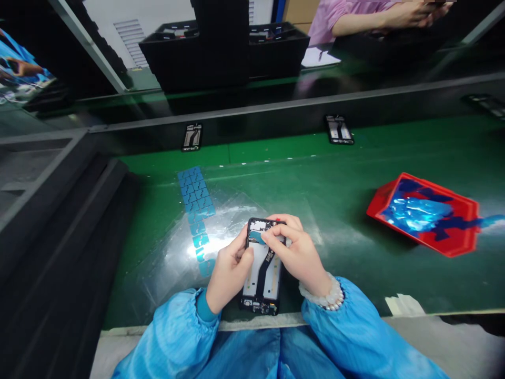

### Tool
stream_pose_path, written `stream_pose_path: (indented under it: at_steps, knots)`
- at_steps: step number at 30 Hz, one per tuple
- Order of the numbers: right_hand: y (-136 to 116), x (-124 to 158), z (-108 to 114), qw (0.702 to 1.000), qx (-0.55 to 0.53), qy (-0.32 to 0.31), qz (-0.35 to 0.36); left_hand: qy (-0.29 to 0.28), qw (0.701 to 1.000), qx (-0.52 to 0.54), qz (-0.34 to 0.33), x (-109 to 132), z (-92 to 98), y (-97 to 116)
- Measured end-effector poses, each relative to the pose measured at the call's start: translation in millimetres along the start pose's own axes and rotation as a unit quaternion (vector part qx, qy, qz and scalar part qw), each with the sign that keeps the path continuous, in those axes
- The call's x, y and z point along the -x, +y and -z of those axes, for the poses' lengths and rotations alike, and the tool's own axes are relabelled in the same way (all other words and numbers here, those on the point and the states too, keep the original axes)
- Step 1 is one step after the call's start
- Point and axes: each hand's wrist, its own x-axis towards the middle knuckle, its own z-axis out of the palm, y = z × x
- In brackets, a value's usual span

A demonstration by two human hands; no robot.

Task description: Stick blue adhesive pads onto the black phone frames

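Note:
A black phone frame (pixel 263 273) with white and grey inner parts lies lengthwise near the front edge of the green belt. My left hand (pixel 229 273) is closed round its left side. My right hand (pixel 294 250) grips the right side and presses a small blue sticker (pixel 258 237) onto the upper part with its fingertips. A bead bracelet (pixel 323 297) circles my right wrist. Both arms wear blue sleeves.
A clear sheet with a strip of blue stickers (pixel 196 202) lies left of the hands. A red tray (pixel 428 213) holding blue film scraps sits at the right. Two more phone frames (pixel 192 137) (pixel 339 129) lie farther back. Black bins (pixel 224 50) stand beyond; another person's arm (pixel 379 18) is top right.

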Motion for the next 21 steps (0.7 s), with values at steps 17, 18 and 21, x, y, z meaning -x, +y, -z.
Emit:
stream_pose_path:
  at_steps: [17,18,21]
  knots:
    - [0.2,3.2,-0.7,0.999,-0.029,-0.012,-0.029,-0.024,0.999,-0.025,-0.003,4.9,0.2,-2.0]
    - [0.4,3.4,-0.6,0.999,-0.030,-0.013,-0.029,-0.025,0.999,-0.025,-0.004,5.0,0.0,-1.6]
    - [0.6,3.8,-0.3,0.999,-0.024,-0.013,-0.021,-0.028,0.999,-0.027,-0.006,5.2,-0.4,-1.1]
